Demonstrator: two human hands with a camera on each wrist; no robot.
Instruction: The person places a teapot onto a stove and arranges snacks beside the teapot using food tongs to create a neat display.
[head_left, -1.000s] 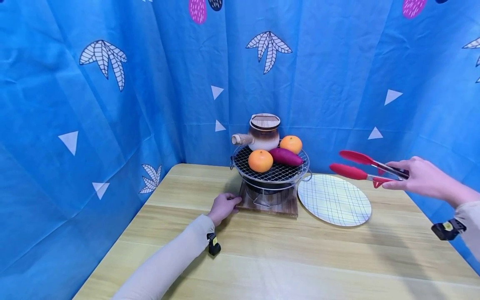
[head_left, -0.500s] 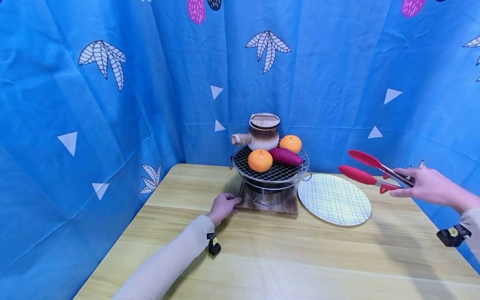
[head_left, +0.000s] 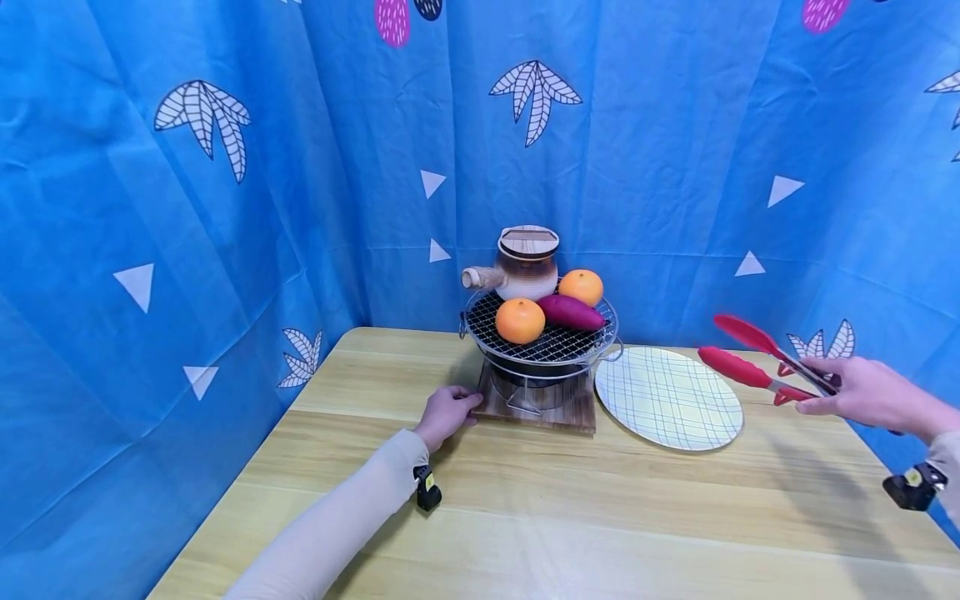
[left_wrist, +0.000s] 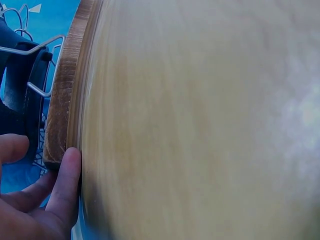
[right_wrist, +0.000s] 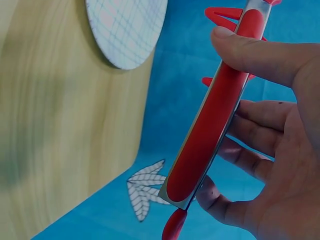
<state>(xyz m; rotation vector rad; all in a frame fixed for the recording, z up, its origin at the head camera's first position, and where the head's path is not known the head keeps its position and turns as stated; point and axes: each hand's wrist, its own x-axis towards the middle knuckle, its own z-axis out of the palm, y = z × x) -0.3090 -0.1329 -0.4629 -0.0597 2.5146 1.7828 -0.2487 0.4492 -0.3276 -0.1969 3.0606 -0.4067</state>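
Observation:
At the left corner of a dark wooden board (head_left: 570, 421), my left hand (head_left: 444, 417) holds the edge; in the left wrist view one fingertip presses the board's side. On the board stands a small round grill (head_left: 540, 354). Its mesh bears two oranges (head_left: 521, 321) (head_left: 581, 287), a purple sweet potato (head_left: 571, 312) and a lidded clay pot (head_left: 527, 271) with a side handle. To the right, my right hand (head_left: 873, 396) grips red-tipped tongs (head_left: 750, 379) above the table, their arms spread with nothing between them. The right wrist view shows my thumb on the tongs' red handle (right_wrist: 215, 120).
A checked plate (head_left: 667, 400) lies on the table (head_left: 525, 517) just right of the grill. Blue printed curtains (head_left: 660, 167) hang behind the table and along both sides. Wrist cameras are strapped to both sleeves.
My right hand has moved right and a little down with the tongs, farther from the grill and plate. My left hand has stayed at the board's corner.

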